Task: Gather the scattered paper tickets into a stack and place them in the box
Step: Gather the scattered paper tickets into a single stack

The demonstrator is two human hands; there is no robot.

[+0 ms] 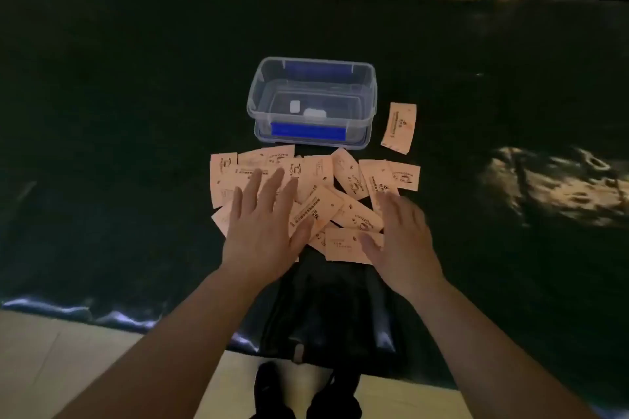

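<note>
Paper tickets: thin, light, likely slippery; sweep inward by outer edges. Left hand and right hand flat, released, flanking. Box beyond fingertips.

You have one clear plastic box, two blue latches on it, two small white pieces inside. Pink tickets: one loose ticket lies apart; the overlapping pile holds roughly a dozen, exact count unclear. Two hands over it: left hand, right hand.
</note>
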